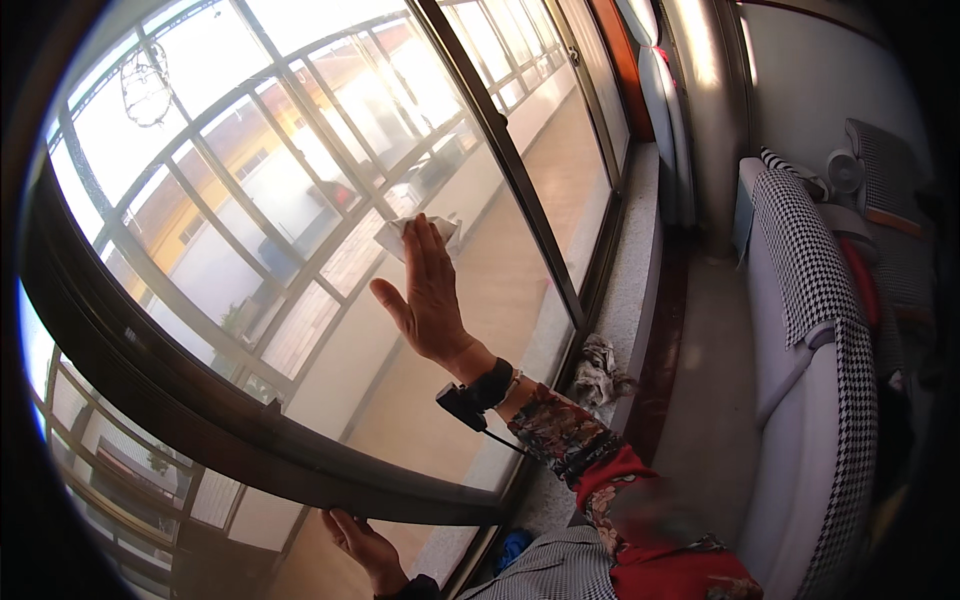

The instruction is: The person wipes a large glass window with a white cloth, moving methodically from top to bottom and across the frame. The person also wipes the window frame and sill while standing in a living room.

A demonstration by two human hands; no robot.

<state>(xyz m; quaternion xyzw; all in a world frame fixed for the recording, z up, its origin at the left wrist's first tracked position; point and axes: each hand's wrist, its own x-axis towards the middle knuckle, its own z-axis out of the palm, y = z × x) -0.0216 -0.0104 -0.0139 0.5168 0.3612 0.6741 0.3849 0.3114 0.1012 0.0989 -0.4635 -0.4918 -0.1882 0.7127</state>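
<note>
My right hand (430, 300) is raised against the large glass pane (420, 390). Its flat fingers press a crumpled white cloth or paper wipe (391, 238) to the glass, and the thumb sticks out to the side. A black strap with a small box (469, 401) and a cable sits around that wrist. Lower down, my left hand (365, 546) has its fingertips at the lower edge of the dark window frame (300, 469). Whether those fingers grip the frame or only rest on it is unclear.
A crumpled, soiled rag (598, 375) lies on the speckled stone sill (626, 277). Something blue (514, 550) is by the sill, close to my body. A light sofa (780, 420) with a houndstooth cover stands at right, and a curtain (670, 127) hangs beyond the window.
</note>
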